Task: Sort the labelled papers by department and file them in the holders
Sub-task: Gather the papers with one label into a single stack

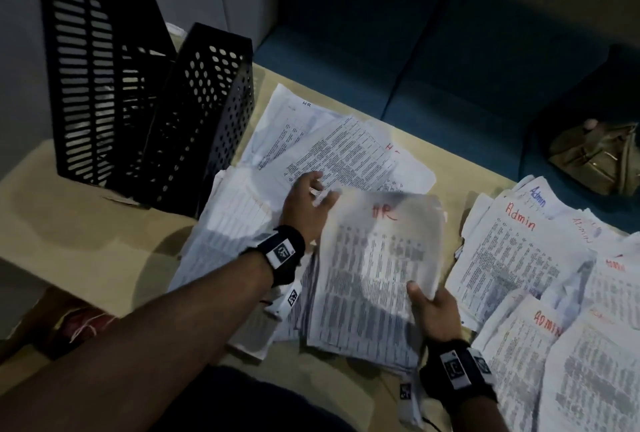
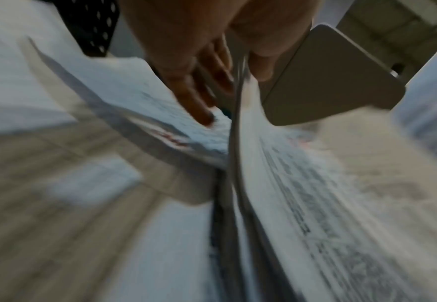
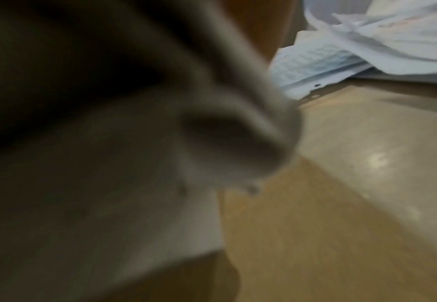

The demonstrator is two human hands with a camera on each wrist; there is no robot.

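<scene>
Head view: at centre frame, the left hand (image 1: pixel 308 204) and right hand (image 1: pixel 434 310) pinch an HR sheet (image 1: pixel 377 251) above the HR pile (image 1: pixel 332 151); Admin papers (image 1: pixel 512 251) lie right, holders (image 1: pixel 152 99) upper left.

Left wrist view: fingers (image 2: pixel 199 106) and thumb clamp the sheet's edge.

Right wrist view: blurred; that grip is unreadable here. Squaring the edges before lowering it onto the pile would keep it neat.

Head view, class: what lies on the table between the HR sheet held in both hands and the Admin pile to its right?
Between the HR sheet and the Admin pile, the head view shows only a narrow strip of bare table.
</scene>
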